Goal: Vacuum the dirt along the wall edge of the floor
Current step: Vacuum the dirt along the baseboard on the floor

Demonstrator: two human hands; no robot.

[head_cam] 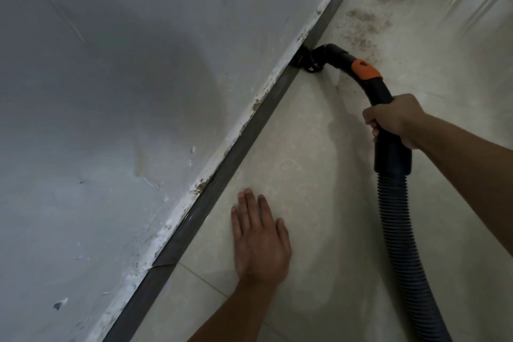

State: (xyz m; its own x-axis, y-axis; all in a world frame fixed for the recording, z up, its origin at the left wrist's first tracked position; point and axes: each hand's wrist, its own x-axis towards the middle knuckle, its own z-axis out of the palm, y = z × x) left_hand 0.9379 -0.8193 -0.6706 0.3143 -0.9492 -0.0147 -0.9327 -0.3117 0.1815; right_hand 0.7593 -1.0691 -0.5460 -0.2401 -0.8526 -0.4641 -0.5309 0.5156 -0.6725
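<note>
Right hand (pixel 394 119) grasps vacuum handle (pixel 381 97), nozzle (pixel 304 60) at wall edge, 12 o'clock; left hand (pixel 259 239) flat, fingers released, bracing on floor (pixel 319 147).

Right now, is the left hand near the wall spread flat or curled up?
Spread flat. The left hand lies palm down on the floor, fingers straight and slightly apart, holding nothing.

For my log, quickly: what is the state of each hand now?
Left hand: open, fingers straight, flat on the pale tiled floor.
Right hand: closed round the black curved plastic vacuum tube with orange collar.
</note>
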